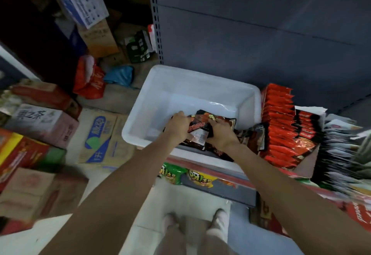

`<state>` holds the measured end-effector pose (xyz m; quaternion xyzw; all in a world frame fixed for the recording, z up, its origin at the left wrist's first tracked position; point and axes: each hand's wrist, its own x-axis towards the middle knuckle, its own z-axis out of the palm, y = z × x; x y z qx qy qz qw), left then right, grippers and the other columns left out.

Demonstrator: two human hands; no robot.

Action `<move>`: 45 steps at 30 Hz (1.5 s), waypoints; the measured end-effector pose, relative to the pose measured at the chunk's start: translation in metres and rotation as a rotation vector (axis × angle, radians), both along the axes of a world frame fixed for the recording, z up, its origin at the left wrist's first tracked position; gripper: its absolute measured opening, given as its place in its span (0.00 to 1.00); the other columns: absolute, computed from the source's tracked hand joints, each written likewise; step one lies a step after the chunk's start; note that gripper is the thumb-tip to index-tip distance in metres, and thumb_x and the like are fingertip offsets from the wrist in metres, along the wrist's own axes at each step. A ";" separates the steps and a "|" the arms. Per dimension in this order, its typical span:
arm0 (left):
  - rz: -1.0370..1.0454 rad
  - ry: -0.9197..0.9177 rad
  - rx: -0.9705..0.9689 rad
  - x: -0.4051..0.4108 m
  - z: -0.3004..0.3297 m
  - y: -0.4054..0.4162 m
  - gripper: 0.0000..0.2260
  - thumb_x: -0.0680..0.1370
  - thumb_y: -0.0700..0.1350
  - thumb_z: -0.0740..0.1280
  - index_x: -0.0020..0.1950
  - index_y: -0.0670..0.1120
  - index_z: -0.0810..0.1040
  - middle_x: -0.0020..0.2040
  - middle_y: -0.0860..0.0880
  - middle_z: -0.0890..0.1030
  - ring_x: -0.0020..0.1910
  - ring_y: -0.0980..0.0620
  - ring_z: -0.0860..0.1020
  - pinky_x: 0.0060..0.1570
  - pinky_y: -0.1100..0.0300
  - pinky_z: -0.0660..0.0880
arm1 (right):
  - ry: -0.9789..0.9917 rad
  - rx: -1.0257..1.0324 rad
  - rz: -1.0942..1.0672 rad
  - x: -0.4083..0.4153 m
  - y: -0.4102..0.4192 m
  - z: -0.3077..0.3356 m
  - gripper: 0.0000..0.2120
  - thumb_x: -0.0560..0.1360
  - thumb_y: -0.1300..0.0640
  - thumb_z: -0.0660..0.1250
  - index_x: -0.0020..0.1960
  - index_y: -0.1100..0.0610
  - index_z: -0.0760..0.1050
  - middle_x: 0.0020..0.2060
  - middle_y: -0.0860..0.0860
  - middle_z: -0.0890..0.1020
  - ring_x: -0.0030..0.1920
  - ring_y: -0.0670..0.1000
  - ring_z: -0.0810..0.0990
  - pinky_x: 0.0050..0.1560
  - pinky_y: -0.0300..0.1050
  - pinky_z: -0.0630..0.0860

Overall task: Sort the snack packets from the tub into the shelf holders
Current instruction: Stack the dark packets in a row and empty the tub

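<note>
**Operator:** Currently, which hand is nearer the load?

**Technician:** Both are on it. Nearest the camera, the two forearms converge over the front rim of the white rectangular plastic tub (249, 102). The left hand (177, 124) has its fingers curled over the left edge of the bundle of dark red-and-black foil snack packets (200, 129); the right hand (219, 134) grips the right edge, fingers curled round it.

**Operator:** Where does the bundle lie, and along which axis?

**Technician:** It sits in the near right corner of the tub, partly over the front rim. Its long axis appears to run left to right, between the two hands. How many packets are in the bundle cannot be told.

**Operator:** And the destination?

**Technician:** Just beyond the right wall of the tub stands the cardboard shelf holder of upright orange-red packets (281, 126), with a darker row beside it. The holders lie to the right of the fingers, so the right hand is the nearer one. In my judgement, the coming move is a lift clear of the rim, then a carry rightward.
</note>
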<state>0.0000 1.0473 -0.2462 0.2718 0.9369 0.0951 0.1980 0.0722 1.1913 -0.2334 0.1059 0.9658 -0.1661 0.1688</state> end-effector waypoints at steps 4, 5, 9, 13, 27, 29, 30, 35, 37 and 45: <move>0.006 -0.028 0.059 0.002 0.003 -0.003 0.25 0.68 0.49 0.76 0.63 0.42 0.75 0.57 0.42 0.71 0.57 0.43 0.71 0.59 0.54 0.69 | 0.244 -0.294 -0.356 -0.010 0.003 0.007 0.20 0.73 0.55 0.70 0.63 0.60 0.72 0.54 0.57 0.78 0.55 0.55 0.77 0.58 0.44 0.72; 0.010 -0.046 0.088 0.003 0.006 -0.004 0.23 0.71 0.47 0.74 0.63 0.42 0.75 0.58 0.42 0.73 0.57 0.43 0.73 0.58 0.55 0.69 | 0.249 -0.410 -0.485 -0.013 0.003 0.010 0.19 0.74 0.55 0.70 0.61 0.60 0.72 0.50 0.56 0.78 0.52 0.54 0.77 0.56 0.44 0.73; 0.103 0.023 0.251 0.007 0.022 -0.013 0.12 0.78 0.38 0.62 0.59 0.43 0.80 0.51 0.41 0.82 0.47 0.43 0.80 0.48 0.55 0.76 | 0.194 -1.116 -1.008 -0.022 0.001 0.024 0.14 0.74 0.65 0.68 0.58 0.61 0.67 0.40 0.56 0.77 0.39 0.50 0.79 0.45 0.38 0.80; 0.101 0.176 0.419 0.017 0.041 -0.023 0.11 0.77 0.35 0.61 0.55 0.39 0.81 0.49 0.40 0.83 0.47 0.42 0.80 0.49 0.49 0.76 | 0.055 -1.293 -1.090 -0.023 0.005 0.043 0.03 0.76 0.67 0.64 0.47 0.67 0.72 0.38 0.60 0.79 0.38 0.52 0.80 0.50 0.45 0.80; 0.177 0.192 0.939 0.026 0.069 -0.017 0.13 0.76 0.34 0.66 0.57 0.46 0.81 0.69 0.43 0.70 0.69 0.61 0.64 0.69 0.65 0.61 | -0.080 -1.590 -0.887 -0.001 0.030 0.086 0.07 0.76 0.72 0.60 0.53 0.74 0.72 0.43 0.62 0.81 0.36 0.51 0.84 0.33 0.37 0.80; 0.341 0.049 0.916 0.026 0.077 -0.006 0.17 0.78 0.39 0.65 0.66 0.49 0.74 0.73 0.42 0.62 0.74 0.53 0.58 0.69 0.59 0.59 | -0.082 -1.553 -0.846 0.007 0.036 0.095 0.06 0.75 0.73 0.61 0.51 0.71 0.75 0.37 0.58 0.83 0.34 0.48 0.84 0.32 0.36 0.79; 0.427 -0.073 0.937 0.026 0.081 0.001 0.22 0.78 0.40 0.65 0.71 0.50 0.68 0.73 0.42 0.61 0.74 0.48 0.59 0.69 0.57 0.60 | -0.065 -1.503 -0.821 0.011 0.039 0.099 0.07 0.74 0.73 0.63 0.50 0.69 0.76 0.34 0.56 0.84 0.33 0.47 0.83 0.32 0.35 0.79; 0.682 -0.822 1.194 0.041 0.106 0.038 0.17 0.80 0.47 0.62 0.67 0.43 0.68 0.60 0.40 0.77 0.49 0.48 0.80 0.48 0.58 0.79 | 0.128 -1.233 -0.755 0.028 0.049 0.114 0.09 0.70 0.71 0.69 0.45 0.60 0.76 0.39 0.52 0.82 0.44 0.49 0.81 0.38 0.36 0.79; 0.562 -0.724 1.105 0.050 0.109 0.051 0.14 0.79 0.45 0.64 0.63 0.41 0.71 0.57 0.42 0.78 0.46 0.50 0.80 0.44 0.63 0.79 | 0.171 -1.160 -0.720 0.036 0.054 0.119 0.09 0.69 0.69 0.71 0.45 0.60 0.76 0.40 0.51 0.82 0.42 0.48 0.82 0.37 0.36 0.78; 0.455 -0.575 1.067 0.064 0.129 0.078 0.09 0.76 0.39 0.68 0.55 0.45 0.74 0.43 0.49 0.78 0.44 0.51 0.79 0.41 0.60 0.80 | 0.240 -1.080 -0.620 0.072 0.085 0.131 0.05 0.70 0.63 0.72 0.39 0.57 0.77 0.40 0.52 0.83 0.38 0.46 0.83 0.37 0.37 0.78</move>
